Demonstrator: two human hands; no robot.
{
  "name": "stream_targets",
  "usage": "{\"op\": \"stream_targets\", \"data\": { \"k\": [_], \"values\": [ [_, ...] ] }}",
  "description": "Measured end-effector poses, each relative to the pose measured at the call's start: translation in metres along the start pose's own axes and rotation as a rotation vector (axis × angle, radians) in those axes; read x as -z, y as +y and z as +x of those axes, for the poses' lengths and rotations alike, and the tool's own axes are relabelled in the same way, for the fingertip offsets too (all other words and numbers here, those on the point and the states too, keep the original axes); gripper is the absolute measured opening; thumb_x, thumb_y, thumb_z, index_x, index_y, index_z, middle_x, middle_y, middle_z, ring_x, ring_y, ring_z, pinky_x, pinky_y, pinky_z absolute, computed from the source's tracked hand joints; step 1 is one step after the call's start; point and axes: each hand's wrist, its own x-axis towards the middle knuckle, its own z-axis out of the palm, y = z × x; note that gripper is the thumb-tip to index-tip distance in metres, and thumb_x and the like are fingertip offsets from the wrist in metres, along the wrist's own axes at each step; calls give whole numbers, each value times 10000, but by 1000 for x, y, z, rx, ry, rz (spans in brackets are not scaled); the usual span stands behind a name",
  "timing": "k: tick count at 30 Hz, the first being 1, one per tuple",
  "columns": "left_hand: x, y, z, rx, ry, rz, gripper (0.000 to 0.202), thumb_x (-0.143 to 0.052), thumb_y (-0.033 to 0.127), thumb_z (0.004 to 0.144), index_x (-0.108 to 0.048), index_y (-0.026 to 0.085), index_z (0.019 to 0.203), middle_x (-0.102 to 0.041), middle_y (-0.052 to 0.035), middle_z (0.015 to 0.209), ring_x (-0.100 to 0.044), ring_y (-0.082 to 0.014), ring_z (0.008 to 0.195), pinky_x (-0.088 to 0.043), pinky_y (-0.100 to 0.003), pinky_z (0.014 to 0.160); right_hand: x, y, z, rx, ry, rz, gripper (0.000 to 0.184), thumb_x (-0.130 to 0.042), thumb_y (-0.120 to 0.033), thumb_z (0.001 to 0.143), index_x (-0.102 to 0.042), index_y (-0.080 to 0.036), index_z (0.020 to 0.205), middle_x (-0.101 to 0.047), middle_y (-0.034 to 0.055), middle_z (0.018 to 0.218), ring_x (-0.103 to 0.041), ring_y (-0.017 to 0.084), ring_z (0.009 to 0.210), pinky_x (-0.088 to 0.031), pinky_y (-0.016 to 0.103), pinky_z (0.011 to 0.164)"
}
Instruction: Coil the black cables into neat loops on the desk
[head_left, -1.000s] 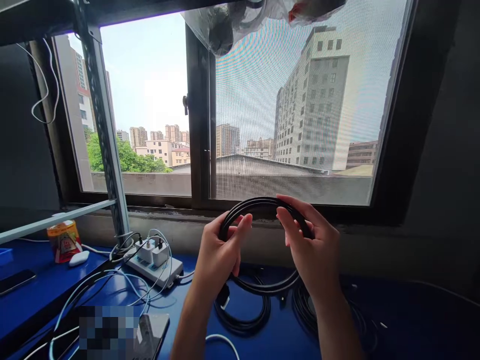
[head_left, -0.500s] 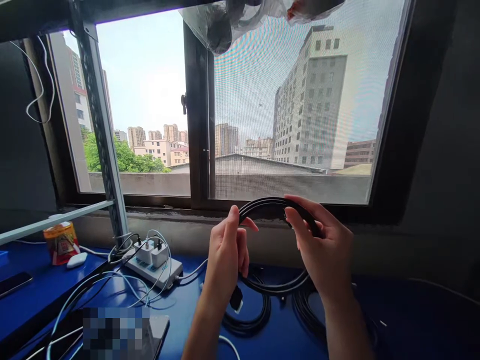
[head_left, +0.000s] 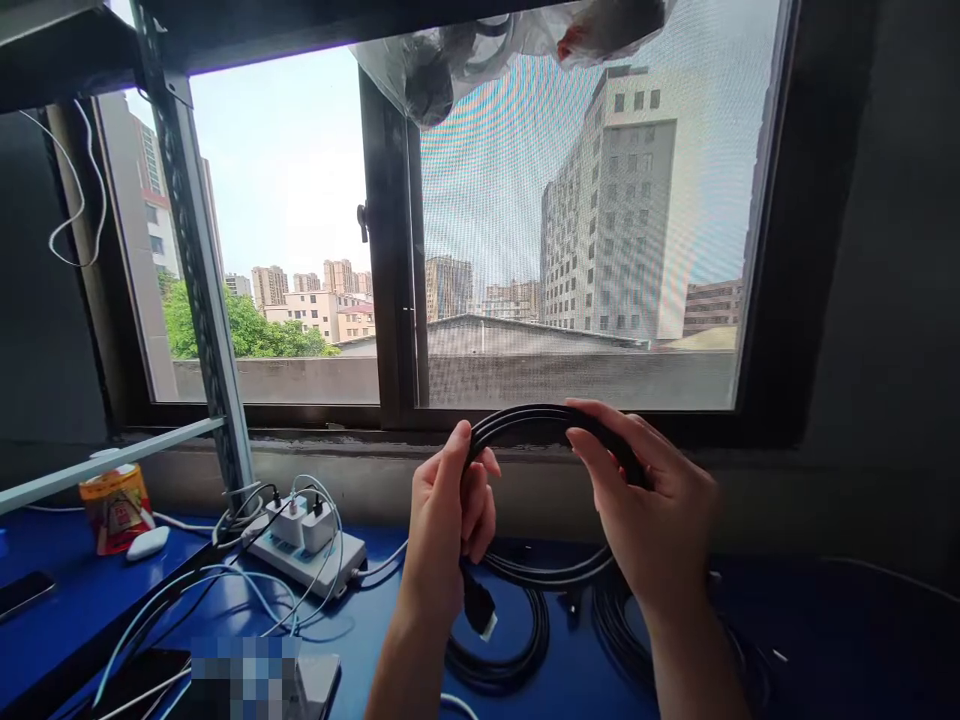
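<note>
A black cable (head_left: 525, 415), wound in a loop of several strands, is held up between my hands above the blue table. My left hand (head_left: 446, 510) closes around the loop's left side, thumb on top. On the right side, my right hand (head_left: 656, 490) grips the strands between thumb and fingers. A black plug (head_left: 478, 608) with a pale metal end hangs below my left hand. Beneath the held loop, another coiled black cable (head_left: 517, 665) lies on the table, and a further black coil (head_left: 619, 630) lies partly behind my right forearm.
A white power strip (head_left: 307, 550) with chargers and tangled cords sits on the blue table (head_left: 382, 610) at left. Near it are an orange-red packet (head_left: 116, 510), a white rounded case (head_left: 148, 543) and a phone (head_left: 26, 595). A metal shelf post (head_left: 199, 270) stands before the window.
The view has tilted slightly upward, so the scene sits a little lower. My hands keep hold of the cable loop, and the hanging plug shows more fully.
</note>
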Motion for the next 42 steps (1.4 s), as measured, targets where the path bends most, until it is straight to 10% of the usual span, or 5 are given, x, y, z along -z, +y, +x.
{"op": "stream_targets", "data": {
  "k": [11,20,31,42],
  "values": [
    [0,-2,-1,-38,47,52,686,-603,743,596,-219,205,412,-160,93,310,-185,-12,256,-96,-186,312,1,1,-3,-19,-6,4,158,-666,-358,780,-745,-237,844,-542,-32,547,-362,38,379,-286,167,316],
    [6,0,-2,-167,95,159,713,-659,744,542,-231,198,378,-170,81,312,-166,-16,298,-81,-218,342,-11,8,-4,-30,12,-117,398,-682,-528,724,-697,-272,1028,-605,64,1067,-555,100,649,-450,187,412],
    [23,13,0,-334,336,119,715,-675,720,543,-213,201,371,-162,71,328,-151,-31,314,-33,-232,334,-21,11,-10,-152,-119,-121,541,-554,-665,749,-735,-195,948,-714,94,872,-654,186,700,-482,219,410],
    [26,14,-1,-287,283,41,667,-552,675,729,-170,206,449,-134,67,352,-113,-63,338,-96,-277,369,-14,-15,-10,-257,-81,-66,343,-703,-566,664,-748,-226,662,-667,7,558,-545,121,401,-421,213,415]
  ]
}}
